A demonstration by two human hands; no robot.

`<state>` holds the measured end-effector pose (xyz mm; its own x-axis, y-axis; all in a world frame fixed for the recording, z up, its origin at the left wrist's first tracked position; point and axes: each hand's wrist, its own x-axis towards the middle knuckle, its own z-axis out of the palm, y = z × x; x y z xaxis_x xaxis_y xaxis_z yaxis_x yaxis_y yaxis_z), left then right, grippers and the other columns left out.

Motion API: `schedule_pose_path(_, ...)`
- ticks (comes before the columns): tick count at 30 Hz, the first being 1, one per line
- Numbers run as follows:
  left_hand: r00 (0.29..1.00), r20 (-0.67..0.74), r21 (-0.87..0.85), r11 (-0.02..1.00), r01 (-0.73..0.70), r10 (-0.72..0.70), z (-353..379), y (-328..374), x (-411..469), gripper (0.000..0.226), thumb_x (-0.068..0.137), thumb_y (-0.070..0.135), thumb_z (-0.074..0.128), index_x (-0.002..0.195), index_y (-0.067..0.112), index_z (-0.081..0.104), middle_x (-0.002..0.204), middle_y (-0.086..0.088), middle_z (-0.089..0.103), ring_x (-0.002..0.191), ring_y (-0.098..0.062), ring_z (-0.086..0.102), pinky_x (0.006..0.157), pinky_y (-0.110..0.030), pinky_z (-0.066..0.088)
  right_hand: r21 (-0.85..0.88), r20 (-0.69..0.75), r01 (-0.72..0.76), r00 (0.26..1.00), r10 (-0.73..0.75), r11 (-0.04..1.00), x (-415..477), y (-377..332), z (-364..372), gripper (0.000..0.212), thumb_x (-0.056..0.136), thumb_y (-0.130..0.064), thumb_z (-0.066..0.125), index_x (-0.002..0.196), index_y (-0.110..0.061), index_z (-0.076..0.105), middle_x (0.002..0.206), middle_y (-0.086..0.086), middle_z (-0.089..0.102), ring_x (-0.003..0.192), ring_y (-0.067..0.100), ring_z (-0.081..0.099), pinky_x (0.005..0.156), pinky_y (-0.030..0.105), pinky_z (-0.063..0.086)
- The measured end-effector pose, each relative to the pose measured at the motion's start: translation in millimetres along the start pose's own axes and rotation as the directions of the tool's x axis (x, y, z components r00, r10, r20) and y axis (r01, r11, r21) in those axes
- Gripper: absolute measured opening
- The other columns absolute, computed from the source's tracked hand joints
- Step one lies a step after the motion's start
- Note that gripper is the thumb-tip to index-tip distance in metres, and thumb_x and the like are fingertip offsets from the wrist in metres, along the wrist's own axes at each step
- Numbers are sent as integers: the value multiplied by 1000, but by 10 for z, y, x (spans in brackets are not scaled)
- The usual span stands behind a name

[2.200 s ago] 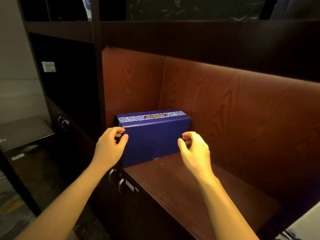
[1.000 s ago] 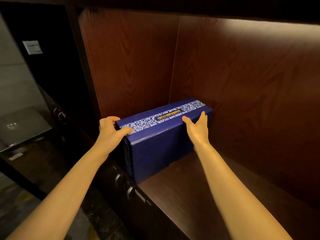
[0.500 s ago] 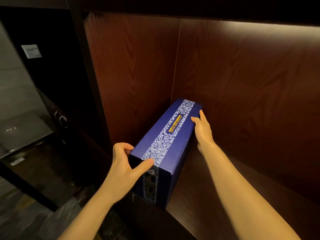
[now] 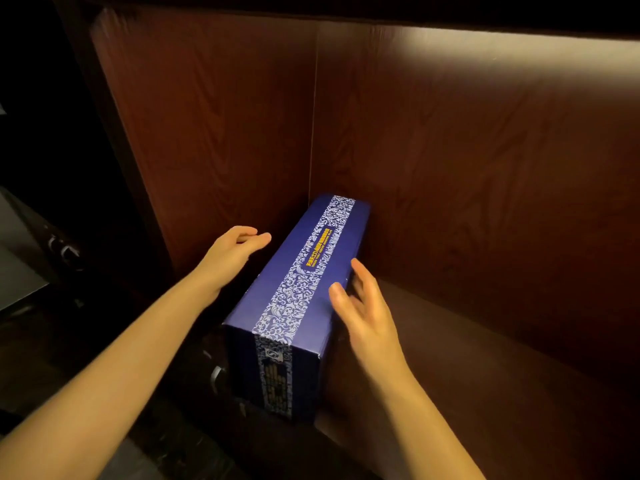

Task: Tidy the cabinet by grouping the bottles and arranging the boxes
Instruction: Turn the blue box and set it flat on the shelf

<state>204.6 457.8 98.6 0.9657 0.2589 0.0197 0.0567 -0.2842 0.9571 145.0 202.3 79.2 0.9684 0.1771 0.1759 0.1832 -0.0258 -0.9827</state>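
Observation:
A long dark-blue box (image 4: 294,299) with a white patterned band and yellow lettering lies on the cabinet shelf (image 4: 485,375). Its far end is in the back left corner and its near end reaches the shelf's front edge. My left hand (image 4: 232,258) hovers by the box's left side, fingers loosely curled, not gripping it. My right hand (image 4: 363,303) is spread at the box's right top edge, with its fingertips touching or just off the edge. No bottles are in view.
The left side panel (image 4: 207,133) and back panel (image 4: 485,150) of the reddish wood cabinet close in the box. The shelf stretches away to the right. Metal door handles (image 4: 65,251) show on the dark lower cabinets at left.
The box has been turned from lying across the shelf to lying lengthwise and pushed toward the back left corner. Both hands have come off their grip on it and opened.

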Motion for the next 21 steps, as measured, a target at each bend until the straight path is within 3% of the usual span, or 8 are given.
schedule_pose_path(4,992,122,2,1000,30,-30,238,156,491,60,88,52,62,136,18,52,131,1,58,122,-15,54,101,-35,44,-210,73,108,993,-94,972,-425,-24,95,92,74,-79,64,152,-50,26,162,-33,12,147,-11,15,120,31,26)
schedule_pose_path(8,968,247,-11,999,54,-49,494,349,806,66,92,48,59,147,17,41,142,-3,52,128,-19,50,107,-39,41,-300,106,155,986,-129,941,-584,2,192,92,76,-73,70,151,-56,20,160,-39,-5,147,-14,6,115,26,25)
schedule_pose_path(10,961,272,8,999,52,-52,584,419,911,66,94,44,59,150,18,37,144,-4,51,121,-20,56,99,-35,46,-325,89,169,985,-148,930,-591,17,219,88,78,-71,69,151,-56,22,160,-38,-5,148,-13,5,115,24,24)
schedule_pose_path(14,943,329,21,999,43,-47,719,504,1072,65,97,31,58,153,20,29,156,-4,37,116,-22,59,98,-41,49,-342,54,181,983,-173,922,-576,28,223,83,77,-72,68,147,-59,27,160,-38,2,147,-14,9,110,10,21)
schedule_pose_path(17,929,364,-18,997,70,-58,786,524,1146,72,94,22,61,155,24,23,158,-2,32,98,-15,64,75,-34,54,-319,49,175,984,-169,931,-578,33,201,82,76,-67,73,147,-57,32,161,-37,6,147,-13,13,107,0,22)
schedule_pose_path(21,922,379,-104,987,126,-78,871,524,1251,75,89,11,59,154,27,25,152,-4,42,94,-21,66,69,-32,54,-289,65,167,986,-154,943,-578,46,157,79,76,-62,76,144,-58,38,161,-37,7,146,-13,15,109,4,27)
